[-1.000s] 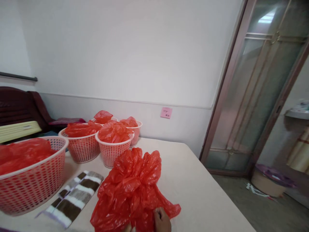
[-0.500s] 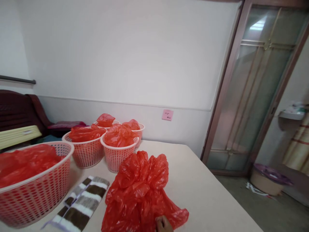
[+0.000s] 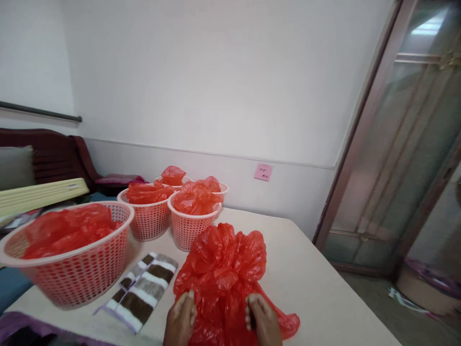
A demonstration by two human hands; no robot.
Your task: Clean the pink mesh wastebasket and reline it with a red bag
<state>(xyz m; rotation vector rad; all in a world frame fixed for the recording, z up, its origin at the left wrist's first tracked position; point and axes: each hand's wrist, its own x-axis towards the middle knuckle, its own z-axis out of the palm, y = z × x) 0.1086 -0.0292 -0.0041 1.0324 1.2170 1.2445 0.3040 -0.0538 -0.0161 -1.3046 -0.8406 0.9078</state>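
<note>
Left grip (image 3: 181, 318), right grip (image 3: 264, 318) pinching red bag (image 3: 224, 276) on near tabletop (image 3: 313, 274); straightening step, seemingly; next calls for even pull.

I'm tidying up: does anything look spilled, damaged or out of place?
Nothing is plainly spilled or damaged. The white strips on the floor by the purple-topped container seem odd, perhaps dropped litter.

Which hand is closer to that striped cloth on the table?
Left. The left hand sits just right of the striped cloth, not touching it; the right hand is farther right, toward the red plastic bag's right side.
</note>
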